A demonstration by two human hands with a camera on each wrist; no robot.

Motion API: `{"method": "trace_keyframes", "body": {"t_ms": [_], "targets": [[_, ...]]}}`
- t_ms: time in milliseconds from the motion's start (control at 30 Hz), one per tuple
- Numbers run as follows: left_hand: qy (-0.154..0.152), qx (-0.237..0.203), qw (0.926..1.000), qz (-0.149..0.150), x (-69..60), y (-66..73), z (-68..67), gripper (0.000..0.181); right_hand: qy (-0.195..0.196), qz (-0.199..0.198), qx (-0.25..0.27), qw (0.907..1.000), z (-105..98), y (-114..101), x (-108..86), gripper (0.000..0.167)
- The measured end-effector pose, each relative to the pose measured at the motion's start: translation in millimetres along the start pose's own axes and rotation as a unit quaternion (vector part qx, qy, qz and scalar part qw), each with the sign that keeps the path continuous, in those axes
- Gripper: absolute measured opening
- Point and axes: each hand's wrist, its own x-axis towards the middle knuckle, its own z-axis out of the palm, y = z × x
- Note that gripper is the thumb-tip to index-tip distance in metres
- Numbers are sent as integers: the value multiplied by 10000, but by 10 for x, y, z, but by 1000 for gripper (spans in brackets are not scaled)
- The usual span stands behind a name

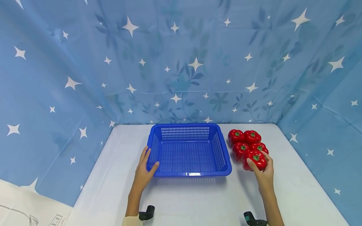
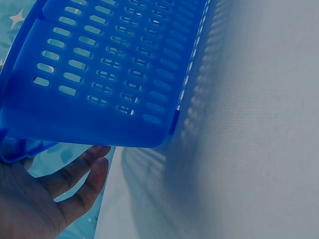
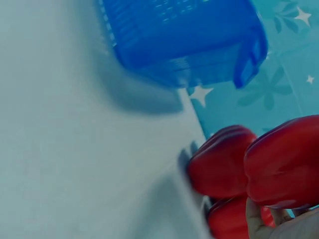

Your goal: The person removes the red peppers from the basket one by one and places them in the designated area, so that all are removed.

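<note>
An open blue plastic basket (image 1: pixel 185 157) with slotted walls stands on the white table. My left hand (image 1: pixel 143 175) holds its near left corner, thumb over the rim and other fingers along the outside; in the left wrist view some of those fingers (image 2: pixel 82 191) are spread loosely below the rim. To the right of the basket, my right hand (image 1: pixel 266 177) grips a red bell pepper (image 1: pixel 255 164) with a green stem, thumb on the near side. The right wrist view has this pepper (image 3: pixel 286 164) raised beside the others. Nothing lies inside the basket.
Several more red bell peppers (image 1: pixel 240 150) sit clustered between the basket and the table's right edge. A blue curtain (image 1: pixel 181 62) with white stars closes off the back and both sides of the white table (image 1: pixel 192 204). Black wrist cameras (image 1: pixel 147 213) show at the bottom.
</note>
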Motion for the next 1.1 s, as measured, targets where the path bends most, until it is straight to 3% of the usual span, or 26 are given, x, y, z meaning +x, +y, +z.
{"method": "trace_keyframes", "body": {"t_ms": [267,567,1100], "targets": [[-2,7,10000,-31,-3,-2,0,77,-214,300,-691,9969,-29,217,-27,81],[3,-2,10000,-48,2,-6,-1,77,-254,523,-507,9970,20,425,-9,85],[60,1,10000,17,13,-29,11,76,-148,339,-544,9978,57,450,40,82]]}}
